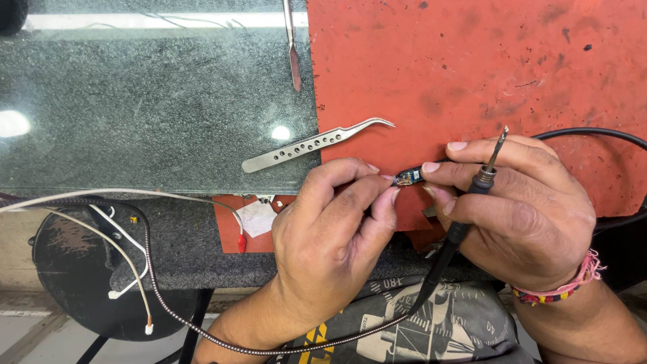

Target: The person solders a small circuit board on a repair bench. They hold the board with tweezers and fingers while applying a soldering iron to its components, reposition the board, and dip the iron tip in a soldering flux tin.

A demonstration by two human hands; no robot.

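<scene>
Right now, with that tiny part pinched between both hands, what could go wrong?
The soldering iron lies across the right hand, its tip beside the fingers, so a burn seems possible. The small circuit board is pinched only by fingertips of both hands and might slip from the left hand off the red mat.

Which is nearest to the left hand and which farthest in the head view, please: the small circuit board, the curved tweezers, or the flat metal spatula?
From the left hand:
1. Small circuit board, pinched at its fingertips, shared with the right hand.
2. Curved tweezers, just above, straddling glass and red mat.
3. Flat metal spatula, far up at the top edge.
</scene>
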